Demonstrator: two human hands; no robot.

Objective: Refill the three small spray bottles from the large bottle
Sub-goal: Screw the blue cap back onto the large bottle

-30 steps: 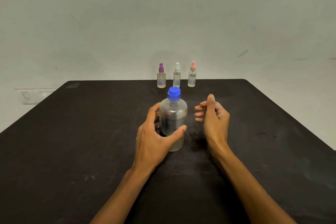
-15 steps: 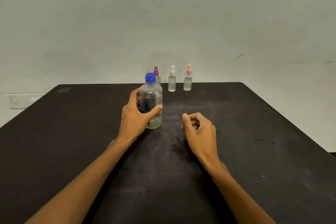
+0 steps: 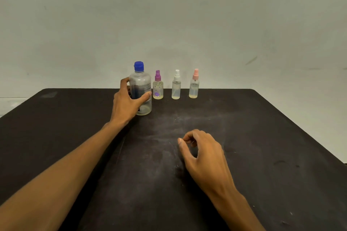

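Nearest the camera, lower centre-right of frame: right hand (image 3: 203, 154) hovers low over or rests on the black table (image 3: 272, 155), can't tell which. Fingers loosely curled under, thumb tip close to the index fingertip, nothing held. Forearm runs out the bottom edge.

Left forearm enters from the lower left corner and stretches diagonally to mid-frame. Left hand (image 3: 126, 102) grips the large bottle (image 3: 141, 88): thumb across the front of the body, fingers wrapped round the left and back side. Bottle is upright, base on the table, clear plastic, looks almost empty, blue cap (image 3: 139, 66) on.

Behind it, along the table's far edge, centre of frame: three small spray bottles in a row, all upright, nozzles on. Purple-top bottle (image 3: 158, 86) is just right of the large bottle, near it; touching or not, can't tell. White-top bottle (image 3: 176, 85) sits in the middle, pink-top bottle (image 3: 194, 84) on the right, with clear gaps between the three. Each shows a little pale liquid at the bottom.

Tabletop has pale dusty smears in the centre. Plain grey-green wall (image 3: 169, 15) fills the upper half.
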